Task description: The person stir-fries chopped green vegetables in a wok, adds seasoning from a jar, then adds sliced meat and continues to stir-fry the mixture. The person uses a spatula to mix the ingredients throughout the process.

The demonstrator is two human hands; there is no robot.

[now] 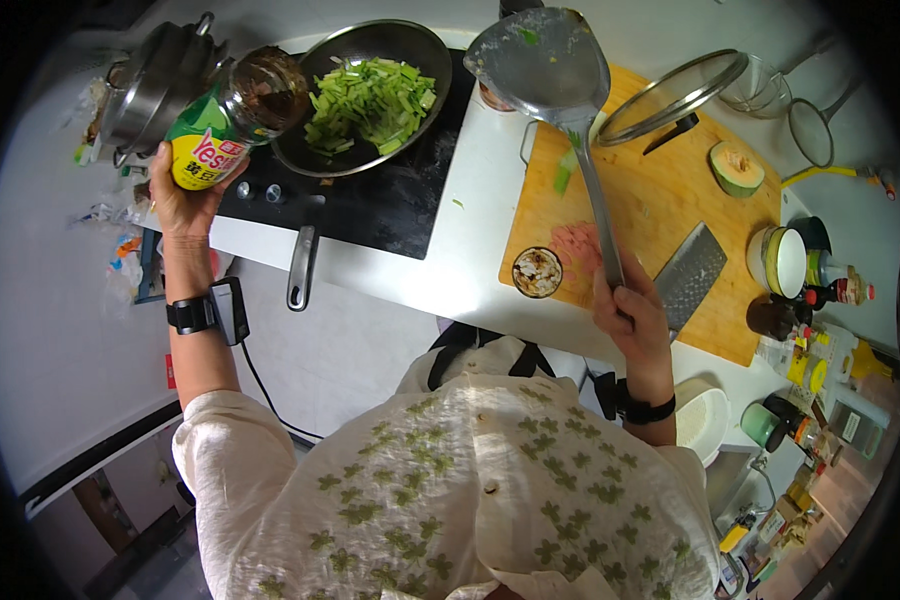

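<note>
My left hand point(184, 199) grips a glass jar of dark brown sauce point(270, 90) with a yellow and green label. The jar is tilted, its mouth end over the left side of the wok point(352, 45). Chopped green vegetable stems point(379, 105) lie in the wok, on a black cooktop point(390, 214). In my right hand point(634, 311) is the handle of a metal wok spatula point(544, 71). Its blade is raised above the counter, right of the wok, with green bits stuck to it. A sauce-stained jar lid point(538, 271) lies inner side up beside sliced pink meat point(576, 244).
A wooden cutting board point(645, 180) holds a cleaver point(691, 262), a cut melon point(736, 169) and a glass pan lid point(667, 97). Stacked bowls point(784, 261) and several bottles stand at right. A steel pot point(154, 90) is left of the wok, whose handle point(302, 266) overhangs the counter edge.
</note>
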